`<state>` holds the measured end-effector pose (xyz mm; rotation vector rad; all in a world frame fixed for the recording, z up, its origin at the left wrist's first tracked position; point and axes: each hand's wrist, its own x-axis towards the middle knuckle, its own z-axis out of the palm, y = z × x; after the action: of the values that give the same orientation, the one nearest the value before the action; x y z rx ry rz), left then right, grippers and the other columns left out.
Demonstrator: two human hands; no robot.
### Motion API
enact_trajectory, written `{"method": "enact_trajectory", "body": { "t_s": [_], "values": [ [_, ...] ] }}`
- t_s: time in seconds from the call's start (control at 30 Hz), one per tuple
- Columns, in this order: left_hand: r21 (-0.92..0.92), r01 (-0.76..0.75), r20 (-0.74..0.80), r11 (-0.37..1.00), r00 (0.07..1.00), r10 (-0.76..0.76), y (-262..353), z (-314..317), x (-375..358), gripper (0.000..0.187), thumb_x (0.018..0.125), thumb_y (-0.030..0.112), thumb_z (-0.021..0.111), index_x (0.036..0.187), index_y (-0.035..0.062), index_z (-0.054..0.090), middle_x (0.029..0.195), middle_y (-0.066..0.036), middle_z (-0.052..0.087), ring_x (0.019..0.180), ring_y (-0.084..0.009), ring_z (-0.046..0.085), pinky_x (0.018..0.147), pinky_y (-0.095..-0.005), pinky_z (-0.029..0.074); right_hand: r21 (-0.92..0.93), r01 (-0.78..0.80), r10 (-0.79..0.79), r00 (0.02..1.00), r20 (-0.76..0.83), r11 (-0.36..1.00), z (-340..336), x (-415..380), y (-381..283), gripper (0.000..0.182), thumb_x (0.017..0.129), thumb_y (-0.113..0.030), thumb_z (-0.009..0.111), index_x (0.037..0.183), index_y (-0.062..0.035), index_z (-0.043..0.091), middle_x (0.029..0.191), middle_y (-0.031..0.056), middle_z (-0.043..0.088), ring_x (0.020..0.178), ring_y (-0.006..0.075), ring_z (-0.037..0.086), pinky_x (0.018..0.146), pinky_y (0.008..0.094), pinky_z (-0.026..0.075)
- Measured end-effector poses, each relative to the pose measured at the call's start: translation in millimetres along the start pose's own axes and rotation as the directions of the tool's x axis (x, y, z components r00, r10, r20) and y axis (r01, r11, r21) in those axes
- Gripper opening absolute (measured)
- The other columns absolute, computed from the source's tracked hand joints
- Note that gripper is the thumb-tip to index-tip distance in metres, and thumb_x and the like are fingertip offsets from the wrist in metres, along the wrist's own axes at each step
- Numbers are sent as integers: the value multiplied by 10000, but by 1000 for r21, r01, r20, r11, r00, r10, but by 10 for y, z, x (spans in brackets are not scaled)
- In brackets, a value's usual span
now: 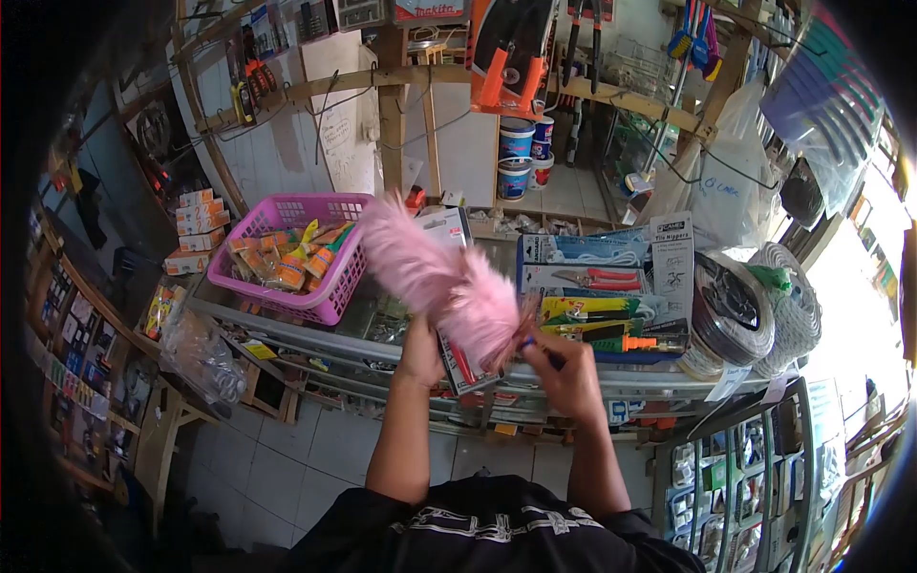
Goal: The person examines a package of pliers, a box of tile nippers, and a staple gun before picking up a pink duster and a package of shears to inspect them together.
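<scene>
The duster (482, 304) in the centre is pale pink, with brownish strands at its lower right. Left of it, the basket (337, 287) is bright magenta-purple with a lattice pattern, its packets (289, 271) orange, yellow and green. The pack (467, 378) below the duster is grey-white and black with red. At the upper centre, cutters (495, 78) show vivid orange; tubs (515, 142) beneath are blue with white lids. Right of centre, shears (611, 275) have red handles. The coiled rope (800, 310) is greyish white. At the bottom, the shirt (458, 544) is black with white lettering.
</scene>
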<state>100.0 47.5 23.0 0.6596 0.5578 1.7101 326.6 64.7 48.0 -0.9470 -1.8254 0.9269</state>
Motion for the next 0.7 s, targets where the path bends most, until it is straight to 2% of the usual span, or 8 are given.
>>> {"method": "enact_trajectory", "body": {
  "t_s": [0.03, 0.07, 0.17, 0.2, 0.3, 0.37, 0.57, 0.7],
  "values": [
    [44, -36, -27, 998, 999, 37, -14, -83, 22, 809, 1030, 696, 412, 1557, 83, 411, 1478, -151, 567, 1296, -309, 614, 1099, -494, 508, 0, 0, 0, 1000, -18, 1000, -23, 32, -22, 307, 956, -142, 733, 1174, 74, 720, 907, 219, 748, 751, 191, 679, 743, 328, 545],
    [-351, 241, 567, 905, 824, 1, -163, -833, 261, 735, 1059, 653, 401, 1512, 78, 471, 1470, -155, 571, 1315, -289, 592, 1144, -503, 459, -10, 24, -25, 998, -59, 1000, 7, 54, 23, 298, 951, -129, 728, 1181, 60, 719, 898, 228, 732, 724, 213, 662, 731, 333, 538],
    [-28, -138, 264, 990, 954, 140, 31, -241, 37, 729, 1064, 651, 389, 1503, 75, 474, 1447, -172, 589, 1270, -290, 618, 1104, -467, 500, -49, 107, -86, 945, 314, 993, -168, 71, -85, 324, 973, -147, 714, 1244, 31, 708, 850, 175, 718, 750, 117, 571, 734, 308, 513],
    [-59, -110, 28, 992, 993, 112, 101, -99, -17, 736, 1068, 650, 366, 1489, 58, 485, 1425, -171, 604, 1261, -292, 615, 1084, -458, 513, 21, 97, -99, 976, 192, 995, -83, 42, -84, 222, 977, -131, 698, 1136, 21, 725, 783, 135, 651, 725, 109, 524, 696, 310, 487],
    [-232, -196, 131, 953, 964, 230, 334, -140, 20, 784, 1063, 667, 335, 1509, 34, 460, 1439, -175, 593, 1289, -338, 586, 1101, -489, 495, 40, 75, -79, 991, 106, 996, 56, -1, 118, 220, 966, -137, 709, 1108, 31, 716, 778, 213, 635, 666, 225, 513, 684, 364, 495],
    [-463, -109, 159, 880, 966, 204, 451, -6, -29, 809, 1057, 697, 288, 1533, 60, 438, 1433, -192, 588, 1230, -369, 607, 1086, -572, 481, 17, 74, -76, 975, 209, 997, 45, -29, 280, 212, 978, -146, 698, 1047, 54, 690, 749, 169, 632, 673, 171, 498, 663, 362, 479],
    [-265, -278, 112, 923, 942, 316, 626, -81, -60, 750, 1072, 659, 312, 1548, 92, 432, 1468, -163, 565, 1264, -346, 593, 1095, -548, 483, 348, -212, 211, 977, 42, 913, 85, -140, 545, 284, 1045, -207, 643, 970, 62, 692, 713, -24, 552, 648, 67, 472, 566, 291, 381],
    [-189, -265, 72, 946, 957, 282, 524, 22, -77, 698, 1087, 605, 376, 1565, 99, 419, 1525, -110, 531, 1339, -301, 555, 1171, -507, 426, 297, 49, -114, 972, 206, 954, 88, -180, 400, 264, 1019, -189, 663, 990, 72, 687, 685, 28, 529, 652, 97, 455, 593, 305, 403]
  ]
}}
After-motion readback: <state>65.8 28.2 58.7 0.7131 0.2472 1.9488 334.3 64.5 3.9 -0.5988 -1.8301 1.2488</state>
